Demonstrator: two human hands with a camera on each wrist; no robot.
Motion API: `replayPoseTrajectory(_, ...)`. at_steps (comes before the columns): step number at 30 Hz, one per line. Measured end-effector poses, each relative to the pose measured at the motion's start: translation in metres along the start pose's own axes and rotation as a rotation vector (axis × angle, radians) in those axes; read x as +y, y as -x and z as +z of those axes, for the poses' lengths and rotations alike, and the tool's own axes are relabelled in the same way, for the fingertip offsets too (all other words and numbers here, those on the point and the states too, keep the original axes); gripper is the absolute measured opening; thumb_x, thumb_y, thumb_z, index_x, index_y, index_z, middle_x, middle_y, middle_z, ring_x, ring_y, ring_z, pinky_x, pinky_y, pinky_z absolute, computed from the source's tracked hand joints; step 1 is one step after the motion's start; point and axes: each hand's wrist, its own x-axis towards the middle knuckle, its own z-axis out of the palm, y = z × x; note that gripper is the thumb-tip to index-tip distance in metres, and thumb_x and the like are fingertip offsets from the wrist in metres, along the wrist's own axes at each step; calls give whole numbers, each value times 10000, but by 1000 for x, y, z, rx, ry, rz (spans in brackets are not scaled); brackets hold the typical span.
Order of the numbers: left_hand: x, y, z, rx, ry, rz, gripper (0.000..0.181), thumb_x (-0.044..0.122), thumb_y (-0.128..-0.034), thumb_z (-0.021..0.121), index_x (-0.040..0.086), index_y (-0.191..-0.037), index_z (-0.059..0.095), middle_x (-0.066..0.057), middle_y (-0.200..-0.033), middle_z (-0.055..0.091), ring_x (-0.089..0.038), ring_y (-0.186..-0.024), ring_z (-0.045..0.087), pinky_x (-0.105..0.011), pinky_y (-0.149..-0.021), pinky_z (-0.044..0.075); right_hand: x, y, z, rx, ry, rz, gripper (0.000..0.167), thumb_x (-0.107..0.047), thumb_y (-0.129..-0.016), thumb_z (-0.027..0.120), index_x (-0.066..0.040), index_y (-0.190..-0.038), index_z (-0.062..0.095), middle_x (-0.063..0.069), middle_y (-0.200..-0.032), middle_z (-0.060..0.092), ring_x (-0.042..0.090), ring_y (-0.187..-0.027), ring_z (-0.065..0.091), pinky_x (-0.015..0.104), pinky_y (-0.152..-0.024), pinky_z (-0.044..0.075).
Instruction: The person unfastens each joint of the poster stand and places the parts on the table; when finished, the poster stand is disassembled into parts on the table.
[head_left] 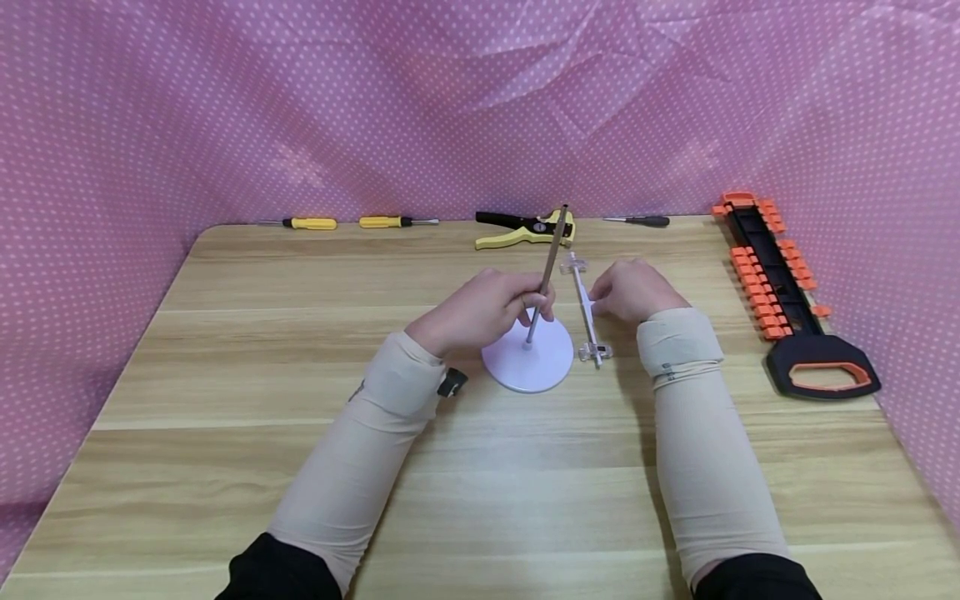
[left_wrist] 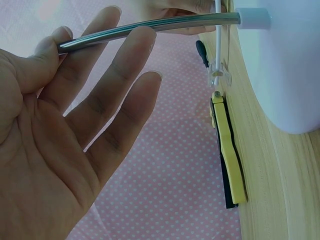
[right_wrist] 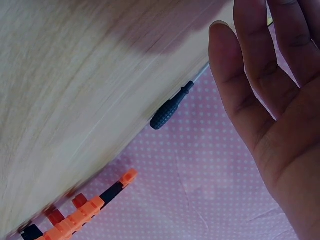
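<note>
A thin metal rod rises at a slant from a round white base on the table. My left hand pinches this rod between thumb and index finger; in the left wrist view the other fingers spread out loosely. Right of the base is a slim white crossbar with clear plastic clips at both ends. My right hand pinches the bar's wider middle from the right side. In the right wrist view, the fingers show, but the bar is hidden.
Along the table's back edge lie two yellow screwdrivers, a yellow-and-black wire stripper behind the rod, and a dark-handled screwdriver. An orange-and-black holder with a handle lies at the right edge. Pink dotted cloth hangs around the table.
</note>
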Motion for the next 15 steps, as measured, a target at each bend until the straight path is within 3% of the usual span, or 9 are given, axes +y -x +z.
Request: replayPoseTrajectory(15, 1, 1, 0, 23, -21, 27, 198, 165, -1122, 505, 108, -1037, 675, -43, -1032, 784, -136, -917, 718, -233, -826, 605, 0, -2, 1, -8, 16, -8, 165, -139, -925, 786, -82, -1075, 824, 121, -1085, 783, 312, -1015, 642, 517, -960, 525)
